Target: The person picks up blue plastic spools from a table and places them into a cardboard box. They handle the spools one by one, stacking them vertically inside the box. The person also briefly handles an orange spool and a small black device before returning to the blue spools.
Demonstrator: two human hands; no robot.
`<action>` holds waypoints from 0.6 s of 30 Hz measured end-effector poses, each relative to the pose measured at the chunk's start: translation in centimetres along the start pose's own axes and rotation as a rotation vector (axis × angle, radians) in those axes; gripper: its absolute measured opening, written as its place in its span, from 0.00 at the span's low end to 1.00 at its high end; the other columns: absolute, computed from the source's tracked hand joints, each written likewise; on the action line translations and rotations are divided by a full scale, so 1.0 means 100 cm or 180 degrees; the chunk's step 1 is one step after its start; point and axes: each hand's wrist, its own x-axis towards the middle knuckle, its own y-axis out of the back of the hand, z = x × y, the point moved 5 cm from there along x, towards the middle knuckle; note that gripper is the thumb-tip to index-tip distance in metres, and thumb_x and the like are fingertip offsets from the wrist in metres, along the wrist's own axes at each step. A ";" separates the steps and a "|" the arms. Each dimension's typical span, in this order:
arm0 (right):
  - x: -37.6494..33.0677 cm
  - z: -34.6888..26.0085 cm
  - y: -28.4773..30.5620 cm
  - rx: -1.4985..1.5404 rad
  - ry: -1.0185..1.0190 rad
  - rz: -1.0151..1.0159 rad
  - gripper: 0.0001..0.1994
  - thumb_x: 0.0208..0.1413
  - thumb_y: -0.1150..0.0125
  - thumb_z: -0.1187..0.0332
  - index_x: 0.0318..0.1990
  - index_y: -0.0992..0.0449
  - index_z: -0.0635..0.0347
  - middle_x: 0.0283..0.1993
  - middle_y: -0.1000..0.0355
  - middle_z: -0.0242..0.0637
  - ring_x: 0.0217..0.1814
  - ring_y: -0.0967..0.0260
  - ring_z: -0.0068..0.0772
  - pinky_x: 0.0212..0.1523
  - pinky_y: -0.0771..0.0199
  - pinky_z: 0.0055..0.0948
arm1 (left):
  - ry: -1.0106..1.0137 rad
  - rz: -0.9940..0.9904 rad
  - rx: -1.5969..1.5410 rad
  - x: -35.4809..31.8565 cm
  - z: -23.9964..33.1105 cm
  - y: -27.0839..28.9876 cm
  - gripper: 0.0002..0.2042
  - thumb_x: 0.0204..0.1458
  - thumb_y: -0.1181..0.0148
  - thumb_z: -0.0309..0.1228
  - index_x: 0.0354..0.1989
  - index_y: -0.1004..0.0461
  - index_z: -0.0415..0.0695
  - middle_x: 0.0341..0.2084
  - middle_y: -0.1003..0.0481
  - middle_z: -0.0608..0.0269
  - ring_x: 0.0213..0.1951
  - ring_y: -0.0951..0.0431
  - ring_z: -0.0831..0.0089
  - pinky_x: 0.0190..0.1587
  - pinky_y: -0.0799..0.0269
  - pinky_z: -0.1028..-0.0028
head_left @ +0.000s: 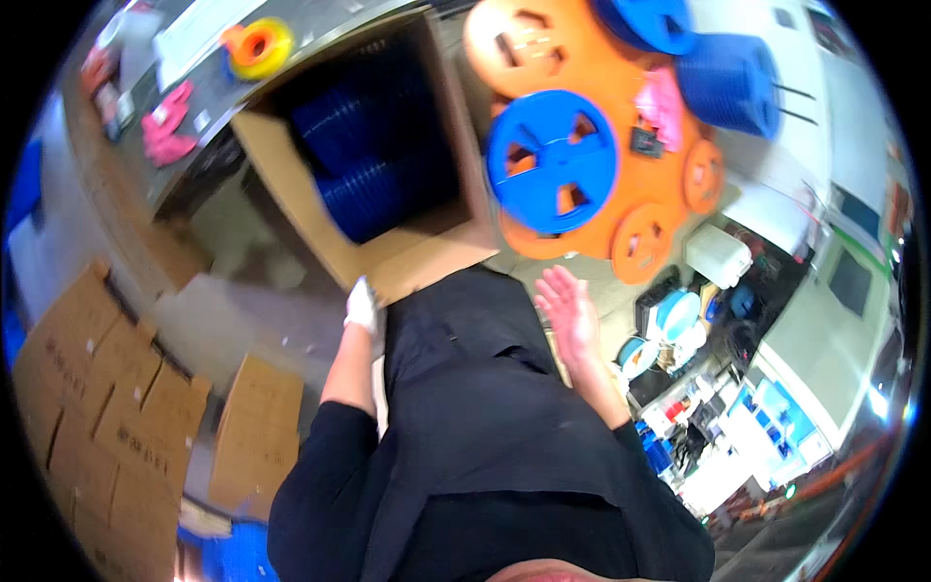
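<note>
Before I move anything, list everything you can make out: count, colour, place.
Open carton: one, brown, upper centre
Ribbed rolls: at least two, dark blue, inside the open carton
Orange reels: several, orange, upper right of centre
Slotted blue reels: two, blue, among the orange reels
Ribbed stack: one, blue, right of the orange reels
Pink items: two, pink, one by the orange reels, one upper left
Ring-shaped item: one, yellow-orange, upper left
Other cartons: several, brown, lower left
Bin-like container: one, whitish, right
Bench clutter: uncountable, mixed colours, lower right
Apron: one, black, centre
Left hand: one, white-looking, near the open carton's edge
Right hand: one, bare, open, right of centre
</note>
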 end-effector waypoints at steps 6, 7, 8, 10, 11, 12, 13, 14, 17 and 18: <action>0.062 -0.027 0.017 -0.0140 0.0069 -0.0268 0.27 0.66 0.58 0.50 0.62 0.39 0.64 0.62 0.37 0.44 0.61 0.35 0.36 0.56 0.33 0.33 | -0.0253 -0.0214 -0.0399 0.045 0.017 0.006 0.24 0.55 0.47 0.52 0.56 0.32 0.55 0.49 0.28 0.59 0.53 0.31 0.59 0.55 0.38 0.62; 0.076 -0.032 0.024 -0.0165 0.0153 -0.0239 0.27 0.66 0.57 0.51 0.61 0.38 0.63 0.62 0.36 0.43 0.60 0.35 0.35 0.56 0.32 0.33 | -0.0361 -0.0275 -0.0182 0.036 0.028 0.004 0.27 0.58 0.53 0.51 0.64 0.40 0.54 0.62 0.39 0.52 0.62 0.39 0.54 0.63 0.46 0.58; 0.093 -0.040 0.030 -0.0205 0.0238 -0.0219 0.26 0.66 0.57 0.51 0.61 0.38 0.63 0.61 0.35 0.43 0.59 0.34 0.35 0.55 0.32 0.32 | -0.0384 -0.0322 -0.0173 0.028 0.035 -0.003 0.27 0.58 0.52 0.51 0.64 0.40 0.54 0.63 0.40 0.52 0.63 0.40 0.54 0.63 0.47 0.58; 0.128 -0.062 0.037 -0.0338 0.0293 -0.0243 0.25 0.65 0.54 0.53 0.61 0.38 0.64 0.60 0.35 0.43 0.59 0.34 0.36 0.56 0.32 0.33 | -0.0352 -0.0203 -0.0150 0.012 0.023 -0.004 0.27 0.58 0.51 0.51 0.63 0.39 0.51 0.61 0.38 0.52 0.62 0.38 0.55 0.62 0.44 0.59; 0.146 -0.072 0.040 -0.0387 0.0314 -0.0295 0.25 0.65 0.53 0.53 0.61 0.38 0.64 0.59 0.34 0.43 0.59 0.33 0.35 0.55 0.31 0.32 | -0.0290 -0.0080 -0.0114 0.002 0.012 -0.004 0.27 0.57 0.50 0.50 0.61 0.37 0.48 0.59 0.35 0.53 0.59 0.35 0.57 0.60 0.41 0.60; 0.169 -0.078 0.037 -0.0416 0.0316 -0.0382 0.25 0.65 0.52 0.54 0.61 0.38 0.63 0.59 0.34 0.42 0.58 0.33 0.35 0.55 0.31 0.32 | -0.0337 -0.0049 -0.0164 0.000 -0.010 0.011 0.21 0.57 0.50 0.50 0.51 0.33 0.48 0.45 0.32 0.59 0.46 0.33 0.65 0.47 0.38 0.67; 0.193 -0.088 0.024 -0.0450 0.0352 -0.0437 0.25 0.64 0.51 0.54 0.61 0.37 0.63 0.59 0.33 0.42 0.57 0.33 0.34 0.54 0.31 0.31 | -0.0385 -0.0064 -0.0202 0.005 -0.023 0.026 0.17 0.58 0.49 0.49 0.42 0.29 0.48 0.32 0.29 0.66 0.32 0.30 0.73 0.34 0.35 0.74; 0.217 -0.104 0.008 -0.0693 0.0543 -0.0534 0.24 0.64 0.50 0.56 0.61 0.37 0.62 0.58 0.33 0.42 0.57 0.33 0.32 0.54 0.31 0.30 | -0.0470 -0.0131 -0.0643 -0.007 -0.023 0.015 0.16 0.58 0.49 0.48 0.40 0.29 0.47 0.32 0.29 0.66 0.33 0.30 0.73 0.34 0.35 0.73; 0.314 -0.152 -0.037 -0.1333 0.1394 -0.0545 0.26 0.61 0.45 0.59 0.63 0.39 0.63 0.63 0.38 0.43 0.64 0.40 0.34 0.60 0.37 0.32 | -0.0939 0.0010 0.1016 -0.012 -0.057 0.043 0.17 0.58 0.49 0.45 0.43 0.29 0.44 0.34 0.28 0.64 0.37 0.29 0.71 0.41 0.31 0.70; 0.334 -0.178 -0.061 -0.1293 0.1643 -0.0674 0.28 0.60 0.42 0.61 0.63 0.40 0.63 0.65 0.40 0.43 0.67 0.42 0.36 0.64 0.40 0.34 | -0.0705 0.0196 0.0351 -0.027 -0.067 0.039 0.18 0.58 0.50 0.45 0.47 0.29 0.44 0.35 0.27 0.64 0.38 0.29 0.71 0.42 0.31 0.70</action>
